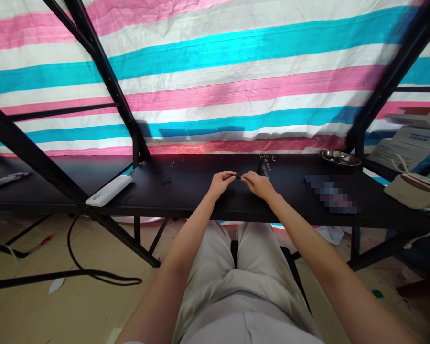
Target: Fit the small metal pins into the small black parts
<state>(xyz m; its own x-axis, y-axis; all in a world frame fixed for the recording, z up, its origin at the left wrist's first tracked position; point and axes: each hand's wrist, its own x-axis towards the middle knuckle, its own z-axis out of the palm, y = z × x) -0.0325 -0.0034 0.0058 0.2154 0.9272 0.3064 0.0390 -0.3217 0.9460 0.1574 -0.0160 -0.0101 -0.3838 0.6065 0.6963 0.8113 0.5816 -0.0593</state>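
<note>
Over the black table (186, 191), my left hand (220, 184) and my right hand (258, 185) are close together, fingertips pinched on the two ends of a small dark piece (238, 177). The piece is too small to make out in detail. Just beyond my right hand stands a cluster of small pale-tipped parts (265, 166) on a dark base. Several thin dark bits (167, 181) lie on the table to the left of my hands, and small white bits (273, 158) lie behind the cluster.
A white oblong device (110, 190) sits at the left beside a black frame post. To the right are a shiny metal dish (340, 158), a blurred dark-blue item (331, 195) and a cream pouch (413, 190) with a strap. Boxes (412, 145) stand farther right.
</note>
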